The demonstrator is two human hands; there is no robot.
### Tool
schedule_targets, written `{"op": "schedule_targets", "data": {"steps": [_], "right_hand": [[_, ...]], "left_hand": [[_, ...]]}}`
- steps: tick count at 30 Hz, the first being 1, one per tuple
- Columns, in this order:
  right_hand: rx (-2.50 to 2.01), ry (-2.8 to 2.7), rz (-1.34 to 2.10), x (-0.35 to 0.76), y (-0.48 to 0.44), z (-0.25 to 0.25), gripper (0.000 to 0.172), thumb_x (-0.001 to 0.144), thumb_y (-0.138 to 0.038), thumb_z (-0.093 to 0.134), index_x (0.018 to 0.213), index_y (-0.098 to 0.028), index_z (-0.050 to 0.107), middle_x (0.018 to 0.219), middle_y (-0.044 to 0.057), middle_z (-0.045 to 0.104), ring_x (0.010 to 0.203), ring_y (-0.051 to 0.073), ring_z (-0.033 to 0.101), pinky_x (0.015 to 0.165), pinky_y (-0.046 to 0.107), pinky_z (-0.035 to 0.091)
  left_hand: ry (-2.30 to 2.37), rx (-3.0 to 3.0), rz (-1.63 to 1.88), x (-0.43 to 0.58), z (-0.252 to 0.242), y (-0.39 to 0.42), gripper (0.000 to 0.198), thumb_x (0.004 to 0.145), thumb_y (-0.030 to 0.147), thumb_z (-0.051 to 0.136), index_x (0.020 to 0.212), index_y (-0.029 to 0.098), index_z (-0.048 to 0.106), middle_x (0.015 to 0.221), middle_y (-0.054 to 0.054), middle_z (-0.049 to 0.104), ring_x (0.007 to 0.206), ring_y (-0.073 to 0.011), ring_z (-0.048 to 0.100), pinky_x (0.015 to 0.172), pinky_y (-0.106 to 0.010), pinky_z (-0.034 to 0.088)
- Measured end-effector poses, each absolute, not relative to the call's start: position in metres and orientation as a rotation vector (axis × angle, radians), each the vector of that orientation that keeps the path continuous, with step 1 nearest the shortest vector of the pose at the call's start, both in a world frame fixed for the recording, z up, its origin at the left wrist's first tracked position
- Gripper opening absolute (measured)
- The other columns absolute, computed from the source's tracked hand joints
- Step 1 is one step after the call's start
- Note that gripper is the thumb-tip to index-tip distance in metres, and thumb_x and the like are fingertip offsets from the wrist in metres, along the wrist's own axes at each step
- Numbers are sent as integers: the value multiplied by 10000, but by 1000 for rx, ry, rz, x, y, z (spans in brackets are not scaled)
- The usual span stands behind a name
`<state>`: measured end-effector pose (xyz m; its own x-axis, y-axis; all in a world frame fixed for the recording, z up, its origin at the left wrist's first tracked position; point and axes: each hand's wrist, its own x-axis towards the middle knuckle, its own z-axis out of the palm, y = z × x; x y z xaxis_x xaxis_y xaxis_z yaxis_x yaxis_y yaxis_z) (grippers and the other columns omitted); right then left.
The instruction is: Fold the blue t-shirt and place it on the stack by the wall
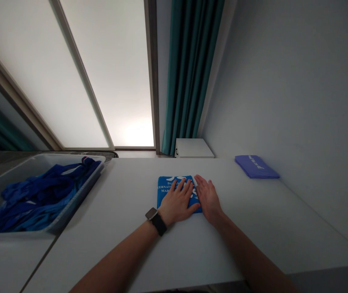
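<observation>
1. The left hand, with a black smartwatch on its wrist, lies flat and palm down on a folded bright blue fabric garment with white print. Its grip is released, with the fingers spread and not clenched on anything.
2. The right hand is also open and released, not grasping. It presses flat along the garment's right side, and its fingers overlap the fabric.
3. The folded garment lies on a long white tabletop, between and under both hands. Its white lettering is partly covered.
4. To the left, at the table's edge, a grey plastic tray holds a loose heap of crumpled blue garments.
5. Well apart, at the table's far end, lies a folded purple-blue fabric item with white print.
6. Beyond the table are a white cabinet, teal curtains, and a frosted window.
</observation>
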<state>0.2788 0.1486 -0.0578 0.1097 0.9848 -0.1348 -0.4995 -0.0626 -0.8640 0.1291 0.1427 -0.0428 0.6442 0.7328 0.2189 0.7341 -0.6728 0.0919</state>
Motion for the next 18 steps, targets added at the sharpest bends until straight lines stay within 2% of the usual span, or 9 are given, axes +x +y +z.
{"op": "schedule_targets", "data": {"steps": [4, 11, 15, 18], "right_hand": [[-934, -675, 1352, 276, 147, -59, 484, 953, -512, 307, 1237, -300, 637, 1467, -30, 488, 1434, 142, 297, 1210, 355, 154], [-924, -647, 1416, 274, 149, -56, 506, 951, -509, 316, 1281, -257, 606, 1458, 14, 503, 1406, 157, 359, 1203, 357, 186], [-952, -629, 1420, 273, 154, -57, 490, 963, -503, 316, 1336, -288, 549, 1428, 6, 536, 1388, 143, 388, 1199, 373, 195], [-966, -627, 1424, 272, 158, -58, 500, 969, -523, 310, 1371, -306, 514, 1462, 4, 498, 1403, 131, 358, 1201, 371, 169]], "left_hand": [[-1266, -2832, -368, 130, -43, 142, 734, 959, 623, 253, 1489, 124, 345, 1563, -133, 324, 1458, -321, 226, 1180, -532, 169], [-1272, -2846, -353, 131, -40, 141, 753, 957, 633, 240, 1479, 104, 363, 1558, -139, 332, 1456, -319, 234, 1183, -526, 170], [-1270, -2836, -374, 131, -41, 141, 703, 972, 594, 233, 1479, 124, 367, 1557, -122, 340, 1456, -307, 240, 1184, -517, 173], [-1276, -2837, -369, 131, -41, 141, 657, 990, 539, 215, 1471, 123, 381, 1554, -121, 348, 1451, -305, 253, 1182, -516, 179]]}}
